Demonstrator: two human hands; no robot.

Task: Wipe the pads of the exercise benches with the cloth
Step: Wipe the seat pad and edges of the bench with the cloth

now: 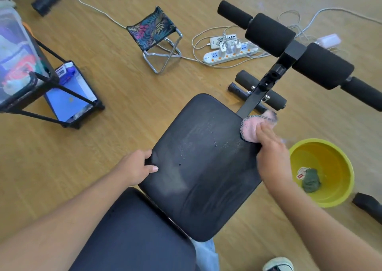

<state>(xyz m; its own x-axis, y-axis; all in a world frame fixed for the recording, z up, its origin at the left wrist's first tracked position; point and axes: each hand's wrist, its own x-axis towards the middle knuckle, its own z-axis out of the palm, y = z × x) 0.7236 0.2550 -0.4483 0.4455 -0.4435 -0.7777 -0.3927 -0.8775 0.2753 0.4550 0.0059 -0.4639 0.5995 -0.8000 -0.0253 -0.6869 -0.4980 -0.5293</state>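
Note:
A black seat pad (198, 167) of an exercise bench fills the centre, streaked wet with a few water drops. A second dark pad (132, 235) lies below it, nearer me. My right hand (270, 153) presses a pink cloth (251, 128) against the seat pad's far right edge, close to the black frame post (262, 90). My left hand (138, 167) grips the pad's left edge, thumb on top. Black foam rollers (270, 35) stick out from the post at the upper right.
A yellow basin (339, 161) with a green rag (311, 180) stands on the wooden floor to the right. Power strips and white cables (229, 51) lie behind the bench. A small folding stool (157, 37) and a black rack with a box (68, 93) stand to the left.

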